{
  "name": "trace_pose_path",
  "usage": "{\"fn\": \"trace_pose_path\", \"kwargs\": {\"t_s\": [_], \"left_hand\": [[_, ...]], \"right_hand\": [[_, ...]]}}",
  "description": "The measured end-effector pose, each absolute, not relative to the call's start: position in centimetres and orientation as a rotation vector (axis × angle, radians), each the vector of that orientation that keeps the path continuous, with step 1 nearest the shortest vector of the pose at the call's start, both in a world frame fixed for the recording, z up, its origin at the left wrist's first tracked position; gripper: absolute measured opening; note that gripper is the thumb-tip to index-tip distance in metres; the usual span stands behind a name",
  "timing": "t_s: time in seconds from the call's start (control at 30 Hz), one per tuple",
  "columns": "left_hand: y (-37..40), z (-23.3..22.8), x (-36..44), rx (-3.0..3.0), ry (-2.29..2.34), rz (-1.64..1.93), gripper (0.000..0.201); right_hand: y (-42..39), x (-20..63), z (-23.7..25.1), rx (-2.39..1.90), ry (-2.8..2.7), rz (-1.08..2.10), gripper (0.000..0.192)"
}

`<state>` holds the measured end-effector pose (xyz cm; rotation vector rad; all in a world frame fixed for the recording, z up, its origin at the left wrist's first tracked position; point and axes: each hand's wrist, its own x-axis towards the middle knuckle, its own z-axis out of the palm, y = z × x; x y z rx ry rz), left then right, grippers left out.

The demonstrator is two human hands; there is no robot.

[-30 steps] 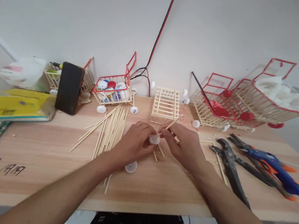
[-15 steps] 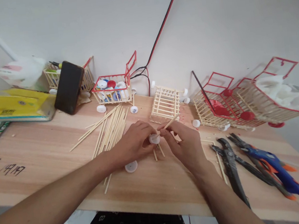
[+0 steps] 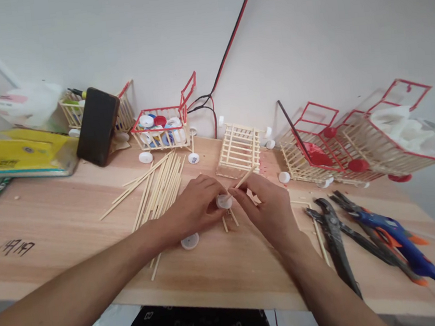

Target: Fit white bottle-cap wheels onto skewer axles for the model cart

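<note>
Between my hands is a small whitish bottle cap (image 3: 224,201), held by its edge in the fingers of my left hand (image 3: 202,202). My right hand (image 3: 264,199) pinches a thin wooden stick (image 3: 245,176), whose lower end meets the cap; I cannot tell whether it passes through. Two short stick ends show on the table just below the cap. A second clear cap (image 3: 190,241) lies under my left wrist. Left of my hands spreads a pile of loose wooden sticks (image 3: 161,190), partly covered by my left forearm.
Along the wall stand a stick cart with caps (image 3: 163,138), an upturned stick frame (image 3: 238,150) and red-trimmed carts (image 3: 307,158). A black phone (image 3: 98,127) leans at the left near a yellow packet (image 3: 24,153). Dark cutters (image 3: 334,238) and a blue tool (image 3: 399,241) lie right.
The view has shifted very slightly. My hands keep nearly the same grip on the cap and stick, with the stick's upper end a little lower and further left.
</note>
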<state>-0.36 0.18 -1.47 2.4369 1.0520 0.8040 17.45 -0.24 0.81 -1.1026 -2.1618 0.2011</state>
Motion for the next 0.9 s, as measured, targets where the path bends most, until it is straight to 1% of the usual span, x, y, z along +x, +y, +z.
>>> {"fn": "trace_pose_path", "kwargs": {"t_s": [0.1,0.23,0.4,0.57,0.73,0.9], "left_hand": [[0.28,-1.59,-0.41,2.447,1.048,0.808,0.011],[0.35,-1.54,-0.43,2.449,1.035,0.819,0.012],[0.18,-1.33,-0.39,2.434,1.064,0.78,0.012],[-0.18,-1.08,-0.35,2.352,1.041,0.768,0.018],[-0.31,-0.78,-0.3,2.353,1.053,0.737,0.013],[-0.23,-0.95,-0.24,2.374,1.06,0.753,0.013]], "right_hand": [[-0.33,17.4,0.96,-1.082,-2.153,0.26,0.01],[-0.32,17.31,1.12,-1.031,-2.155,0.336,0.013],[-0.14,17.42,1.08,-1.041,-2.162,0.305,0.014],[-0.1,17.5,0.92,-1.057,-2.167,0.301,0.015],[-0.07,17.48,0.87,-1.058,-2.169,0.306,0.015],[0.02,17.54,0.77,-1.071,-2.175,0.289,0.015]]}}
